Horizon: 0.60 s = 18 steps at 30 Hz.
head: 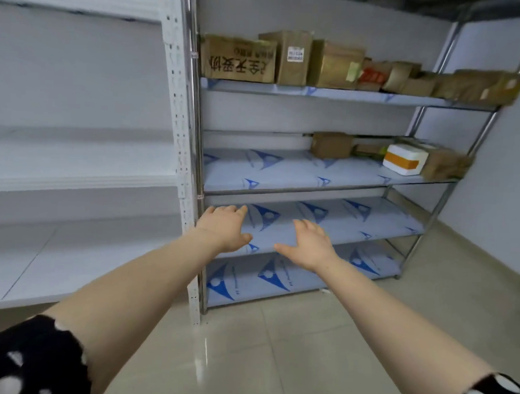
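Observation:
Both my arms stretch forward toward a metal shelf rack (437, 210). My left hand (226, 226) is spread with straight fingers in front of the left end of the third shelf (356, 222), which is covered in film with blue triangle logos. My right hand (310, 243) is also spread, palm down, in front of that shelf's front edge. Neither hand holds anything. Whether they touch the shelf is unclear.
Several cardboard boxes (238, 59) line the top shelf. The second shelf carries a small brown box (331, 145) and a white foam box (405, 160) with orange tape at its right. A white shelving unit (179, 110) stands to the left. Tiled floor (276, 346) lies below.

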### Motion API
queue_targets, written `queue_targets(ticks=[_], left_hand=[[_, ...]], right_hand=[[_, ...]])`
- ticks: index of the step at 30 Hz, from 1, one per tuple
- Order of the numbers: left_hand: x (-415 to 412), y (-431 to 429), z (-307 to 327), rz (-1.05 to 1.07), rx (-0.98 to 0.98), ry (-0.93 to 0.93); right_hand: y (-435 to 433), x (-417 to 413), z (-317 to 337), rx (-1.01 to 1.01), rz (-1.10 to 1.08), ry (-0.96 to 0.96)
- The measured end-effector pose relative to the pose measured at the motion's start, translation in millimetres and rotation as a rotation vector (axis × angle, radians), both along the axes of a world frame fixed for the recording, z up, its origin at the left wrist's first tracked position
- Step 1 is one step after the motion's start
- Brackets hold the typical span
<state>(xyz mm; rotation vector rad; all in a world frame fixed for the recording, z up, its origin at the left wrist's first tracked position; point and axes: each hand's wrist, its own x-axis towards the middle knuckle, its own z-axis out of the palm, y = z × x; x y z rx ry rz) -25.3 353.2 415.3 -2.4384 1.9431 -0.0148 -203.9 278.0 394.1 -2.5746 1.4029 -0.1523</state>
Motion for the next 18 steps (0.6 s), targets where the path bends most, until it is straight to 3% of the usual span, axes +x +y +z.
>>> queue_targets(ticks=[8,18], left_hand=[[30.9,-199.3,24.1,-0.076,-0.029,0.132],[-8.4,-406.3,3.5,-0.121,-0.014,0.163]], right_hand=[[-166.8,16.0,29.6,0.042,-0.141,-0.046],[-371.8,-16.8,0.4,0.119,-0.217,-0.161]])
